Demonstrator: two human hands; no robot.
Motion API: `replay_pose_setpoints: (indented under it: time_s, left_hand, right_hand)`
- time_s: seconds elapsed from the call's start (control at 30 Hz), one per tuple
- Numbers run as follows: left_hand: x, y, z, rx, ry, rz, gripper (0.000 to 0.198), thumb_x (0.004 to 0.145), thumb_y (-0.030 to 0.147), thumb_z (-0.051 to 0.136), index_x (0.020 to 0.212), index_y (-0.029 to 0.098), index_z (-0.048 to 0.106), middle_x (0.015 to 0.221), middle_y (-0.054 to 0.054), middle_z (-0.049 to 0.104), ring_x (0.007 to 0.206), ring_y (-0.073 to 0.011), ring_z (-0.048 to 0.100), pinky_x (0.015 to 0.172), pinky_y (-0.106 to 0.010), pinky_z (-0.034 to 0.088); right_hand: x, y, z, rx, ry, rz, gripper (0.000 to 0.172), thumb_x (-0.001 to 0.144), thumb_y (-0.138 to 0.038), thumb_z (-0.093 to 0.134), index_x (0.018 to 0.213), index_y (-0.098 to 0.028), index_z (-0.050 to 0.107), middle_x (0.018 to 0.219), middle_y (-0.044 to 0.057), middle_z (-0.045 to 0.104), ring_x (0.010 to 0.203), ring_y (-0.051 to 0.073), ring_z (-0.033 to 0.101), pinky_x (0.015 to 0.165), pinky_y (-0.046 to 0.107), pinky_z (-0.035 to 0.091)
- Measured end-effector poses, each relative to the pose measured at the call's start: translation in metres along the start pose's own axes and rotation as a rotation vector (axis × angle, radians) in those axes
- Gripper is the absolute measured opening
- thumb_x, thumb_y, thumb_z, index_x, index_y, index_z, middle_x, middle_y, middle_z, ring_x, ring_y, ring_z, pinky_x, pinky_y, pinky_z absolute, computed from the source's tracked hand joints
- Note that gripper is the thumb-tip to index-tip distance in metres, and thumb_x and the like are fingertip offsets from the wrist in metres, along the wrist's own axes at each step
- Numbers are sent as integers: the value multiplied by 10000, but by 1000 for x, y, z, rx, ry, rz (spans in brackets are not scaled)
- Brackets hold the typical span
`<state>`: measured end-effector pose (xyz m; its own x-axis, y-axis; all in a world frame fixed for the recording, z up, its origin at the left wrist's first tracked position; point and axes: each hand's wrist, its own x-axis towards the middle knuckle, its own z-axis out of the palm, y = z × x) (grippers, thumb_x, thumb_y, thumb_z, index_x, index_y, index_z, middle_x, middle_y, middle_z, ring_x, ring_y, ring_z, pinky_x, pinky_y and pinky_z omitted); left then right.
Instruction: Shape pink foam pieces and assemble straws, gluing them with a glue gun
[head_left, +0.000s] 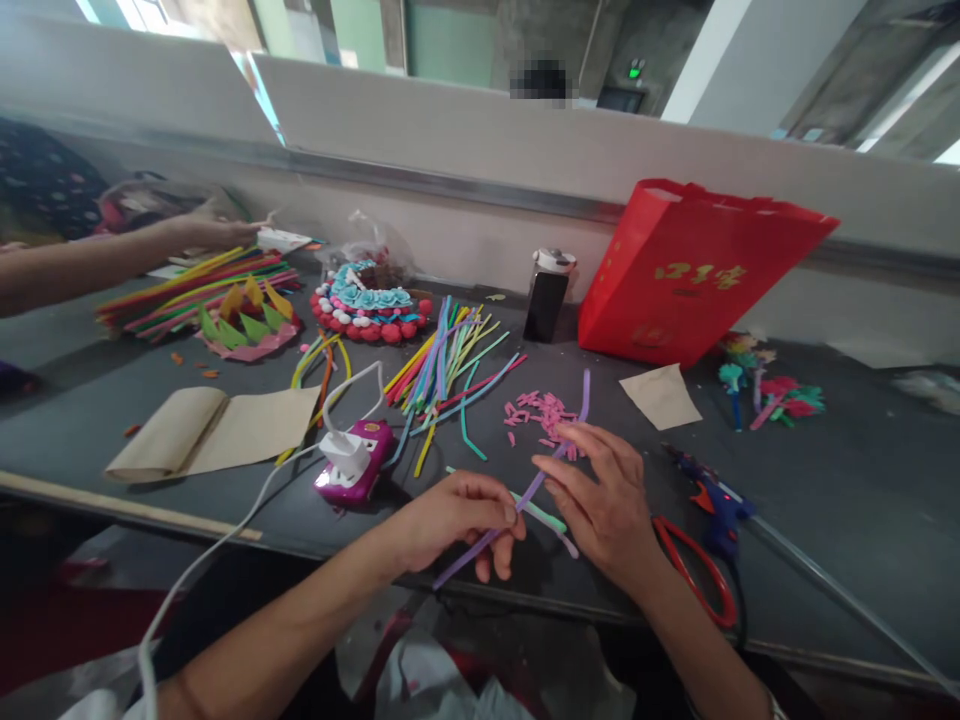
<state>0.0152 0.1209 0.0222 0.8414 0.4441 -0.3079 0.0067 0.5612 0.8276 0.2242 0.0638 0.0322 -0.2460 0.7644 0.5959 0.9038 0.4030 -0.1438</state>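
Note:
A purple pipe cleaner (534,486) runs slantwise across the front of the dark table. My left hand (469,515) pinches its lower part between thumb and fingers, the tail end sticking out below. Higher up, my right hand (607,495) has thumb and index finger at the stem, which passes between them; the other fingers are loosely bent. Beneath the hands lie a light green pipe cleaner (547,516) and a pale pink one (568,545), both partly covered. Just beyond the right fingertips is a pile of short pink pieces (536,408).
Right: a blue glue gun (724,515), red-handled scissors (701,580), a red paper bag (675,280). Left: a purple power adapter (356,470) with a white cable, a paper roll (180,430), pipe cleaners (442,365). Another person's arm (97,260) reaches in, far left.

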Motion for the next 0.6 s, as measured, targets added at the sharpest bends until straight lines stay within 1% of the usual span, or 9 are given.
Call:
replay_pose_setpoints:
  time_s: [0.07, 0.17, 0.23, 0.27, 0.33, 0.4, 0.47, 0.6]
  left_hand:
    - [0, -1, -1, -10, -4, -27, 178, 797, 263, 609, 825, 101, 680, 547, -27, 625, 444, -122, 606, 394, -171, 460]
    - [0, 0, 0, -47, -7, -45, 182, 768, 249, 637, 889, 116, 665, 582, -11, 621, 399, -105, 574, 352, -164, 429]
    - [0, 1, 3, -78, -10, -40, 207, 755, 248, 652, 921, 124, 654, 607, -8, 624, 359, -78, 524, 314, -147, 354]
    - [0, 1, 5, -88, -5, -38, 213, 758, 258, 656, 922, 123, 652, 601, -4, 616, 334, -59, 482, 298, -140, 300]
    - [0, 0, 8, -93, 22, -35, 222, 779, 296, 653, 895, 107, 657, 571, 7, 584, 306, -21, 382, 291, -139, 200]
    - [0, 0, 9, -82, 59, -33, 235, 790, 317, 655, 868, 96, 660, 536, 24, 542, 306, -1, 307, 304, -147, 133]
    - [0, -1, 7, -69, 77, -25, 214, 789, 297, 657, 847, 91, 660, 506, 39, 508, 311, 4, 265, 316, -158, 98]
    - [-4, -1, -2, -58, 70, 11, 172, 806, 253, 622, 848, 91, 664, 452, 53, 468, 299, 0, 222, 323, -176, 83]
  right_hand:
    - [1, 5, -2, 5, -10, 17, 161, 908, -228, 550, 1001, -275, 673, 1266, 51, 568, 1227, 264, 446, 1052, 495, 287]
    - [2, 12, 0, 90, -53, -18, 143, 929, -222, 510, 902, -239, 650, 1034, 39, 665, 1081, 222, 533, 1034, 466, 294]
    - [1, 11, 4, 162, -117, -57, 160, 941, -216, 480, 881, -218, 629, 907, 35, 671, 966, 199, 563, 990, 425, 337]
    - [0, 9, 7, 190, -149, -76, 166, 945, -216, 470, 879, -210, 622, 878, 37, 667, 930, 195, 564, 967, 412, 353]
    - [-1, 4, 11, 230, -183, -109, 171, 951, -213, 460, 885, -198, 616, 859, 42, 661, 898, 196, 558, 922, 395, 377]
    - [-1, 0, 13, 250, -176, -139, 167, 956, -213, 460, 902, -193, 617, 847, 42, 660, 882, 200, 555, 884, 387, 389]
    - [0, 2, 10, 244, -157, -156, 151, 957, -220, 474, 928, -192, 620, 852, 42, 665, 872, 202, 558, 864, 384, 393]
    - [1, 18, 2, 203, -70, -126, 117, 945, -237, 521, 940, -200, 632, 866, 45, 668, 867, 196, 572, 865, 384, 395]
